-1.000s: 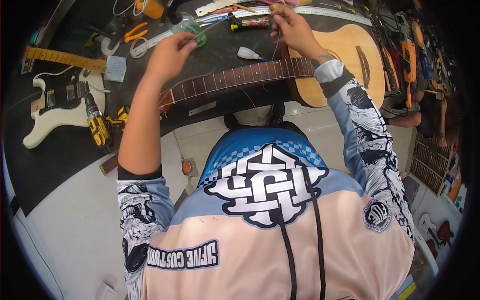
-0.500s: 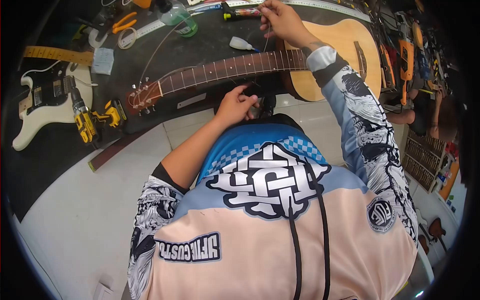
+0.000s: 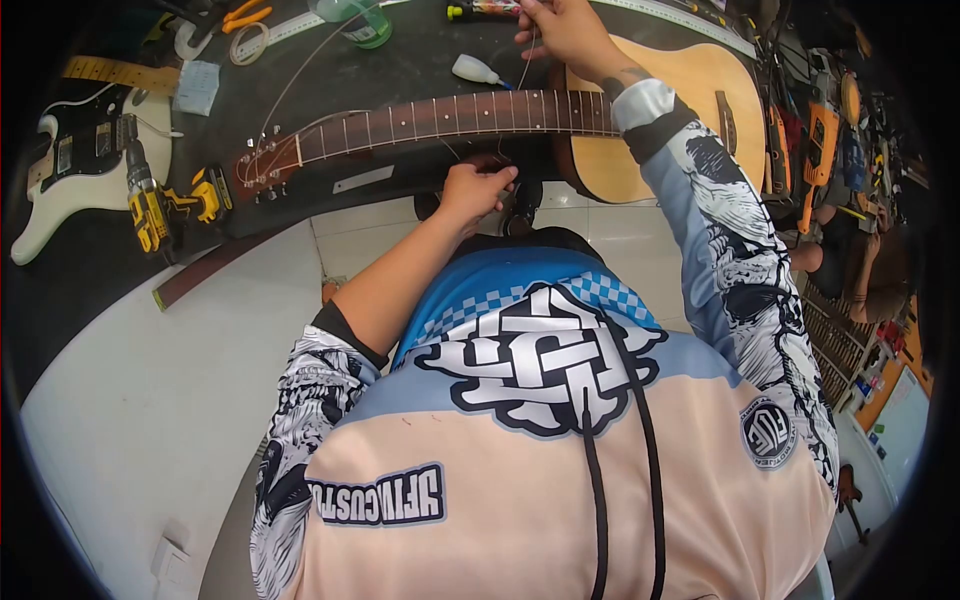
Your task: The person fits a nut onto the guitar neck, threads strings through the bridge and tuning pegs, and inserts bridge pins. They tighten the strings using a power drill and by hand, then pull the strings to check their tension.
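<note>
An acoustic guitar lies across the bench, its pale body (image 3: 655, 80) at the right and its dark fretboard (image 3: 430, 122) reaching left to the headstock (image 3: 268, 170). Above the upper end of the body, my right hand (image 3: 570, 40) pinches a thin guitar string (image 3: 529, 68) that hangs down toward the neck. Below the neck, at the bench's near edge, my left hand (image 3: 480, 193) is closed, thumb against fingers. A fine strand comes down to its fingertips, apparently string. Loose string also loops up from the headstock.
Left of the headstock lie a yellow cordless drill (image 3: 148, 205), another yellow power tool (image 3: 208, 195) and a white electric guitar (image 3: 75, 175). A small white bottle (image 3: 476, 70), a green bottle (image 3: 370, 30) and orange pliers (image 3: 246, 14) are behind the neck. Tools hang at right.
My left hand has turned slightly, its thumb and fingers now closer together. My right hand has stayed above the guitar body with the string. The whole view has shifted a little.
</note>
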Tool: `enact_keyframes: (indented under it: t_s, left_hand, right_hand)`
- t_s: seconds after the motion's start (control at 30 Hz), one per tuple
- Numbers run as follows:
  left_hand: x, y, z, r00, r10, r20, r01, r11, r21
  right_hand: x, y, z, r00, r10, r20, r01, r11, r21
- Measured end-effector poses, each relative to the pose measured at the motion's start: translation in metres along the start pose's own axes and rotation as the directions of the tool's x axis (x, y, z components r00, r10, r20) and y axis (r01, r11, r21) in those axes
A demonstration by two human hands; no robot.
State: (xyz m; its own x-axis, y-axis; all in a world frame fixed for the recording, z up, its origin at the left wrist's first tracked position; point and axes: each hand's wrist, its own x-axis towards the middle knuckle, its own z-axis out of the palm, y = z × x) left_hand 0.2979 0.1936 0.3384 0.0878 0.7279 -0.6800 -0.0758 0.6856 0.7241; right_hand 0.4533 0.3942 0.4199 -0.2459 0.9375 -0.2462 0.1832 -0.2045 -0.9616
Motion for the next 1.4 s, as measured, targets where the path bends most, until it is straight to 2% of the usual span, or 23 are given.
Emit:
enact_keyframes:
  t_s: [0.3,0.63,0.83,0.93,1.03,1.13,1.23,1.33,1.4]
  left_hand:
    - [0.008,-0.009,0.010,0.999,0.014,-0.050,-0.013,1.000,0.017]
    - [0.009,-0.012,0.013,0.999,-0.043,-0.022,0.037,0.968,-0.247]
    - [0.006,-0.010,0.011,0.998,-0.055,-0.023,0.048,0.967,-0.249]
    - [0.010,-0.012,0.012,0.999,-0.046,-0.020,0.038,0.957,-0.286]
    - [0.010,-0.011,0.012,0.999,-0.033,-0.007,0.030,0.961,-0.276]
    - [0.002,-0.008,0.017,0.992,-0.093,-0.090,0.074,0.978,-0.196]
    - [0.000,-0.006,0.021,0.987,-0.068,-0.147,0.035,0.975,-0.217]
    - [-0.015,0.013,0.030,0.973,-0.062,-0.221,0.043,0.995,-0.089]
    - [-0.007,0.008,0.028,0.980,-0.022,-0.199,0.002,0.995,-0.102]
  right_hand:
    - [0.005,0.011,-0.003,1.000,0.008,-0.016,-0.008,0.999,0.037]
    - [0.000,0.015,0.003,0.997,-0.024,-0.077,0.027,0.999,0.037]
    - [-0.017,-0.007,0.010,0.951,-0.215,-0.221,0.160,0.956,-0.245]
    - [-0.016,0.005,0.012,0.881,-0.419,-0.219,0.341,0.884,-0.320]
    - [-0.019,0.010,0.014,0.887,-0.364,-0.283,0.301,0.922,-0.243]
    - [-0.022,0.001,0.016,0.915,-0.237,-0.325,0.180,0.964,-0.196]
    - [-0.028,-0.012,0.020,0.929,-0.158,-0.334,0.114,0.982,-0.148]
    - [-0.025,-0.009,0.021,0.937,-0.128,-0.324,0.103,0.990,-0.094]
    - [-0.023,-0.006,0.021,0.940,-0.130,-0.316,0.112,0.991,-0.074]
